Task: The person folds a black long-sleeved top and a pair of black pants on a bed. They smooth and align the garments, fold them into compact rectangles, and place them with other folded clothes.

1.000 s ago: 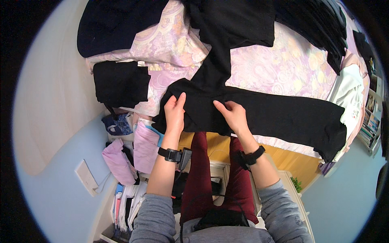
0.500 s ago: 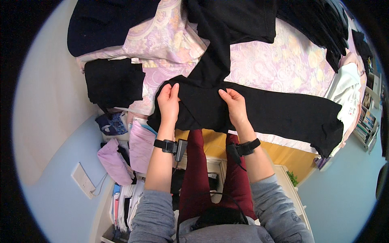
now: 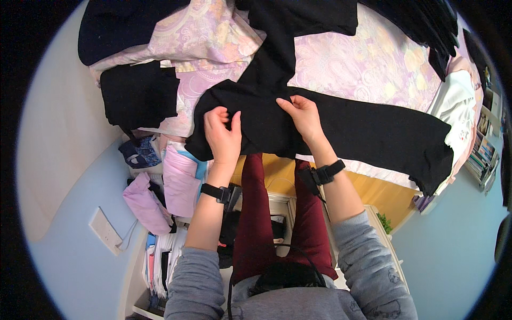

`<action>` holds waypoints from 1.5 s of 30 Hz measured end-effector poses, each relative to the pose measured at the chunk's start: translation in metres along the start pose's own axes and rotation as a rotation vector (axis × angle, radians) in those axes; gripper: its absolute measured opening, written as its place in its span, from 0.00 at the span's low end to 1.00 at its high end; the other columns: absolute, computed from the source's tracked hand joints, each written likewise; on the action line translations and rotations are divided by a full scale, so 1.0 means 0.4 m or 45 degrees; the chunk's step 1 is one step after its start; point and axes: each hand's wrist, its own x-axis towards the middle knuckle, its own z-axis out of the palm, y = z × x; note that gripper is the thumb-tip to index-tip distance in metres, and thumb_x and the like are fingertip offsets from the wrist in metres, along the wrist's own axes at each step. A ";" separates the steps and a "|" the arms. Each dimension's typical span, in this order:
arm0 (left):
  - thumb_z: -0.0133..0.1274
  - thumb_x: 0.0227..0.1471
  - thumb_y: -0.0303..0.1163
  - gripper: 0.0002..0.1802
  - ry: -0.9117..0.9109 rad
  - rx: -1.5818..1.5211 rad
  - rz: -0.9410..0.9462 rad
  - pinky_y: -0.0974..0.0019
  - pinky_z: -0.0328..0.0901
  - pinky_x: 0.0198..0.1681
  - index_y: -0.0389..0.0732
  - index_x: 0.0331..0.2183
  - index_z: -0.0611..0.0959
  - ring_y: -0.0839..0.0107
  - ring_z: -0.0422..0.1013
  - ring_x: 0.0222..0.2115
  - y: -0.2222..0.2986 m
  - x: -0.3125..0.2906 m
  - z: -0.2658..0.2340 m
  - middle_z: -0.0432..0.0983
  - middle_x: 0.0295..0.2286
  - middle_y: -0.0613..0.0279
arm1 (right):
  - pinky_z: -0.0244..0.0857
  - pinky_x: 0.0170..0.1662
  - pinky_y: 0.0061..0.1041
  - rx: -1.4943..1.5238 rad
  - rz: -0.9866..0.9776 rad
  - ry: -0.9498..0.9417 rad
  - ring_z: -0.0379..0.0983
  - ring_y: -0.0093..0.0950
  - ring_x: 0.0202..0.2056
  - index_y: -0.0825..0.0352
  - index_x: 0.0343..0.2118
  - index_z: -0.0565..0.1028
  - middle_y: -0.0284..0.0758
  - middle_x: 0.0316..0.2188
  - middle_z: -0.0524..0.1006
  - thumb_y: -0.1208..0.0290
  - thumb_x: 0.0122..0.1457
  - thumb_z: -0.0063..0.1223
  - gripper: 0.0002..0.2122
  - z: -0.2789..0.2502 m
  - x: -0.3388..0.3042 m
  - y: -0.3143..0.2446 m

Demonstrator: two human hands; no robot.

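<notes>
Over the black garment (image 3: 368,125), left hand (image 3: 224,140) with fingers (image 3: 214,118) more curled than before.

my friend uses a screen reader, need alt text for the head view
A person's left hand and right hand are at a black garment spread along the near edge of a floral sheet. Folded black cloth lies to the left, with lilac clothes below.

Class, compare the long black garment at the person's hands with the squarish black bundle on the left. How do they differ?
The long black garment stretches widely sideways; the squarish black bundle is compact.
The left hand and right hand are at the long black garment; neither is at the squarish black bundle.
Both are dark, plain cloth on patterned bedding.
</notes>
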 end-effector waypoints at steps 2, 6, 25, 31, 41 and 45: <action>0.53 0.50 0.23 0.11 -0.172 0.208 0.690 0.57 0.67 0.43 0.36 0.39 0.79 0.57 0.72 0.39 0.024 0.001 -0.010 0.75 0.39 0.54 | 0.59 0.26 0.16 -0.233 -0.085 0.078 0.63 0.11 0.23 0.69 0.27 0.78 0.23 0.20 0.74 0.66 0.56 0.65 0.11 0.003 0.012 0.010; 0.50 0.48 0.18 0.24 -0.682 0.054 0.949 0.57 0.63 0.57 0.37 0.50 0.77 0.55 0.66 0.55 0.052 0.053 0.049 0.70 0.53 0.53 | 0.60 0.24 0.23 -0.242 -0.155 0.008 0.61 0.15 0.23 0.72 0.29 0.78 0.30 0.19 0.74 0.63 0.53 0.66 0.15 -0.008 -0.006 0.059; 0.55 0.54 0.46 0.37 -0.892 0.483 1.084 0.55 0.57 0.60 0.42 0.61 0.66 0.57 0.53 0.63 0.028 0.072 0.073 0.56 0.63 0.57 | 0.68 0.42 0.27 -0.540 0.390 0.167 0.76 0.25 0.34 0.73 0.39 0.78 0.38 0.30 0.81 0.79 0.53 0.50 0.11 -0.117 -0.403 0.440; 0.56 0.53 0.46 0.37 -0.814 0.413 1.198 0.57 0.54 0.63 0.36 0.59 0.68 0.60 0.56 0.62 0.028 0.011 0.053 0.59 0.61 0.55 | 0.65 0.44 0.19 0.323 0.602 -0.527 0.71 0.14 0.35 0.70 0.34 0.80 0.23 0.32 0.78 0.77 0.58 0.48 0.08 -0.205 -0.564 0.416; 0.48 0.49 0.25 0.28 -1.204 0.099 1.047 0.54 0.56 0.63 0.35 0.54 0.74 0.55 0.62 0.59 0.001 -0.130 0.014 0.67 0.56 0.51 | 0.67 0.44 0.19 0.541 0.615 -0.608 0.75 0.19 0.34 0.69 0.32 0.80 0.27 0.30 0.81 0.72 0.57 0.52 0.08 -0.203 -0.498 0.156; 0.41 0.55 0.29 0.26 -1.119 -0.547 -0.031 0.60 0.59 0.60 0.36 0.55 0.73 0.57 0.65 0.57 -0.051 -0.174 -0.021 0.70 0.54 0.49 | 0.67 0.51 0.23 0.810 0.401 -0.624 0.75 0.23 0.45 0.69 0.53 0.71 0.35 0.46 0.78 0.63 0.62 0.53 0.20 -0.124 -0.339 0.012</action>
